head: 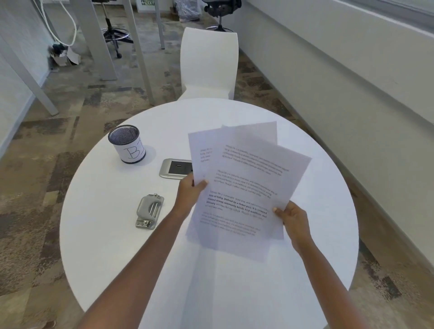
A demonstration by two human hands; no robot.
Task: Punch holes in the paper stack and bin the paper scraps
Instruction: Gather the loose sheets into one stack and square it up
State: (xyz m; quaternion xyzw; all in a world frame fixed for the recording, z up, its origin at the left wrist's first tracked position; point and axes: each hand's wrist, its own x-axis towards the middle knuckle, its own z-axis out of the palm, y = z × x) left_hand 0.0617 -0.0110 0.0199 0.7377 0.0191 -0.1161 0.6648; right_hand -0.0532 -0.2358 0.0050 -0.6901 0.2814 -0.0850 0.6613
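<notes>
The printed paper stack [249, 187] is held fanned and skewed at the centre of the frame, above the round white table [117, 234]; the left hand [191, 195] pinches its left edge with the thumb on top, and the right hand [292, 217] pinches the lower right edge the same way. The step in hand looks like squaring the sheets; it would go best by loosening both grips a little, tapping one long edge on the table until the corners agree, then carrying the stack to the grey hole punch [150, 211] at centre left, well apart from the paper. The black mesh cup [126, 144] at upper left wears a white label reading "BI", the rest turned away; presumably it is the bin. A green sign [148, 2] at the top edge reads "EXIT"; the page text is too blurred to read.
</notes>
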